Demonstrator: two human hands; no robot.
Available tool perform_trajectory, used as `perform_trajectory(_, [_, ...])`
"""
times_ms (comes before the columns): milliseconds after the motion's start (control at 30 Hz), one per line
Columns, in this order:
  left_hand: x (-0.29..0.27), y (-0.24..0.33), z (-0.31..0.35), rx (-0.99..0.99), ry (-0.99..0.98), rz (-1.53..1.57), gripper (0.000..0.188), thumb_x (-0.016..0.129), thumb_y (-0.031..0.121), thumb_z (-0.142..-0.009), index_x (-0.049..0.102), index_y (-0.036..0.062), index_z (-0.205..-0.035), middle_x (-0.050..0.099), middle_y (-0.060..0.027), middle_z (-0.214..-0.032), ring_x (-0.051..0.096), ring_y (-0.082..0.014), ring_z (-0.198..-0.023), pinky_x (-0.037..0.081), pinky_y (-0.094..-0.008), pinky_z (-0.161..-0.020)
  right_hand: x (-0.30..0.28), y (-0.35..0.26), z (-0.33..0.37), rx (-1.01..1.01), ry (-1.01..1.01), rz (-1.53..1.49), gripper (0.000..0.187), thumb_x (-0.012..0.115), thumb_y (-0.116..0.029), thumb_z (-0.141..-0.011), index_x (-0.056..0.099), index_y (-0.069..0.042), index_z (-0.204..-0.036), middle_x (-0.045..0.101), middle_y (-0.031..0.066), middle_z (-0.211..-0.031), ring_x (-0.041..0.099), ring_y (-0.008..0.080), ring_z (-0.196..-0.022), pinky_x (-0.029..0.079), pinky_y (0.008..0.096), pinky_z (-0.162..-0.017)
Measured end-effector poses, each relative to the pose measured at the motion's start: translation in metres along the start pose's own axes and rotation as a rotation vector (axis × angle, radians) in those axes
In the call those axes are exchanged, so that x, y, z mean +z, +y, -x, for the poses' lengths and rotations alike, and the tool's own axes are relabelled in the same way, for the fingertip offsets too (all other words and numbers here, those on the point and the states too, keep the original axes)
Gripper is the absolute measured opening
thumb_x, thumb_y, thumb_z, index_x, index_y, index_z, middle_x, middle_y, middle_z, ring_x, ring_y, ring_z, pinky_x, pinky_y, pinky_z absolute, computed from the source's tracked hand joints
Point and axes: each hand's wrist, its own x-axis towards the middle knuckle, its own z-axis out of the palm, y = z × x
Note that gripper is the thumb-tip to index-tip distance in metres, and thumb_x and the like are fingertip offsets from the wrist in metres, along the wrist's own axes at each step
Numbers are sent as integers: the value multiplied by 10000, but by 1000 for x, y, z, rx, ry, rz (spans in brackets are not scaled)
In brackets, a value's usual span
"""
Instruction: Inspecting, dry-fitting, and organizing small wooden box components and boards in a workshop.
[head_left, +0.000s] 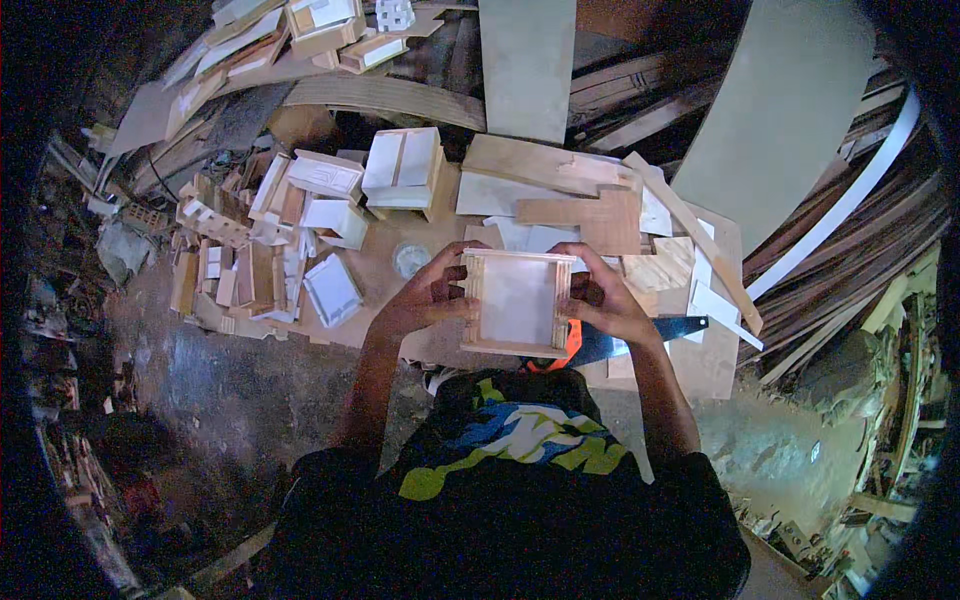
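Note:
Between both hands I hold a small wooden box frame (517, 303) with a pale flat panel inside and light wooden strips around its edges. My left hand (440, 290) grips its left side, fingers wrapped over the edge. On the opposite side my right hand (605, 300) closes round the right edge. Just beyond and below the frame lies a handsaw (610, 340) with an orange handle and a dark blade, partly hidden by the frame. A round, pale, shallow dish (408, 260) sits on the table by my left hand.
Small wooden and white box pieces (270, 235) crowd the left of the wooden table (715, 370). A larger white-topped box (403, 172) stands at the back. Boards and offcuts (580, 210) cover the right, with a long plank (695, 240) across them. Tall panels (785, 100) lean behind.

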Motion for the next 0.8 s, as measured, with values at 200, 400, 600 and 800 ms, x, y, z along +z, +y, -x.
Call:
perform_trajectory(200, [1, -1, 5, -19, 24, -2, 675, 641, 22, -708, 276, 90, -1272, 475, -110, -1102, 493, -179, -996, 436, -311, -826, 1, 4, 0, 44, -22, -59, 488, 601, -29, -751, 354, -67, -1170, 428, 38, -1081, 514, 131, -874, 452, 253, -708])
perform_trajectory(400, [-1, -10, 7, 28, 30, -57, 658, 630, 25, -719, 282, 93, -1273, 477, -107, -1115, 498, -175, -993, 440, -308, -817, 7, 16, -1, -51, 28, -10, 534, 599, -68, -778, 317, -105, -1231, 558, 69, -875, 535, 128, -801, 451, 267, -695])
perform_trajectory(600, [-7, -24, 13, 12, 278, -59, 632, 583, 51, -769, 238, 125, -1293, 487, -77, -1094, 493, -160, -981, 437, -309, -814, 7, 30, -3, 136, 115, -398, 600, 572, -254, -795, 270, -93, -1286, 573, 114, -884, 556, 179, -834, 438, 317, -772])
perform_trajectory(800, [-88, -83, -17, 407, 415, 625, 511, 516, 114, -815, 275, 146, -1265, 479, -32, -971, 502, -137, -882, 451, -310, -749, 10, 74, 2, 60, 261, -384, 554, 519, -266, -816, 286, -27, -1259, 581, 178, -905, 592, 218, -710, 479, 327, -676])
